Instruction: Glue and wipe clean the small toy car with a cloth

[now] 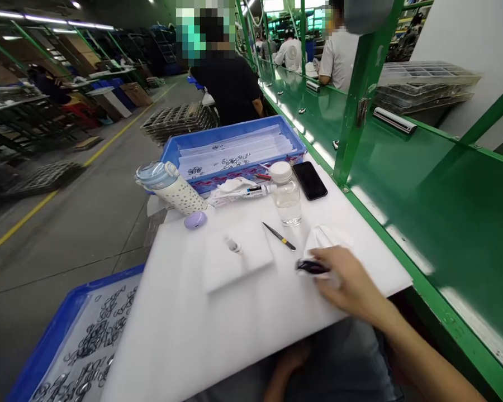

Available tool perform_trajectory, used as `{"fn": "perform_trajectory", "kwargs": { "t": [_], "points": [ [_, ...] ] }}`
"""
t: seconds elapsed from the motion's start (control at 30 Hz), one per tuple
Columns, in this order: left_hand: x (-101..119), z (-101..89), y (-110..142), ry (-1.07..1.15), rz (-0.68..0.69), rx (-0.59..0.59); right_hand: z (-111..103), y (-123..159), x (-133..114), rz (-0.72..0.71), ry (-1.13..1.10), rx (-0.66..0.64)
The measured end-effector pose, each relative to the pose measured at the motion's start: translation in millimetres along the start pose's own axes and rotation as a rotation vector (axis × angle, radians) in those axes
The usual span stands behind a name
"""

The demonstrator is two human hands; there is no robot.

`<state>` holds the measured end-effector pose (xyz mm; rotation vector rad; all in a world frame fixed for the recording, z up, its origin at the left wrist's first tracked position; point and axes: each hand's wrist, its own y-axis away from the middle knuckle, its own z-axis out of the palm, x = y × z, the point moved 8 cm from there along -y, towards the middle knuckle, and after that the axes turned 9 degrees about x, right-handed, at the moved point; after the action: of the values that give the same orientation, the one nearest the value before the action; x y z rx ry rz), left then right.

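Only the head cam here, and the right hand (343, 279) is pressing a small glossy dark piece (312, 267) against a crumpled white cloth (324, 240), near the right edge of the white plastic board (171, 335) on the green-edged table (444, 318). The fingers (329, 258) are closed around the piece, but I can't make out the exact grip. It's looking light, hard and kinda slippery, so I'd take hold of it by the sides, maybe through the cloth, and stay off the shiny face. The left hand (289, 363) is hanging below the board at about 7 o'clock from the right hand, and I can't tell whether it's open or closed. Going round from the right hand, a white pad (238, 262) with a small vial (233, 244) is sitting at 9 o'clock, tweezers (280, 236) are lying at 10, and a bottle of clear liquid (287, 201) is standing at 11. A blue tray of metal rings (67, 329) is sitting off the board at roughly 8 o'clock.
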<state>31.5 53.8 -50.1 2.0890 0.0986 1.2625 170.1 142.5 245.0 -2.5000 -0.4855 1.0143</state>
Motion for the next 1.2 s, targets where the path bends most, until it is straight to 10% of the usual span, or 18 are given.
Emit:
{"fn": "perform_trajectory", "kwargs": {
  "t": [0.1, 0.2, 0.4, 0.6, 0.77, 0.93, 1.2],
  "points": [
    [-10.9, -3.2, 13.9, -0.028, -0.026, -0.01, 79.8, -5.5, -55.5, -0.212, -0.008, -0.398],
    [-1.5, -19.3, 48.2, -0.004, 0.03, -0.032, 108.9, 0.1, -73.2, -0.32, 0.022, -0.604],
    [79.3, -95.1, 153.4, 0.148, 0.401, -0.087, 58.8, -46.9, -49.8, -0.163, -0.184, -0.391],
    [138.7, -193.1, 172.0, -0.16, 0.557, 0.712, -7.2, -97.7, 19.3, 0.168, 0.105, -0.332],
    [155.1, -178.1, 140.5, -0.305, 0.631, 0.781, -26.9, -131.4, 103.5, 0.438, 0.24, -0.137],
    [152.4, -167.8, 130.4, -0.369, 0.637, 0.781, 4.0, -163.7, 174.9, 0.601, 0.166, 0.026],
    [156.2, -174.1, 136.1, -0.396, 0.662, 0.852, 25.3, -164.3, 199.4, 0.618, 0.021, 0.134]
  ]
}}
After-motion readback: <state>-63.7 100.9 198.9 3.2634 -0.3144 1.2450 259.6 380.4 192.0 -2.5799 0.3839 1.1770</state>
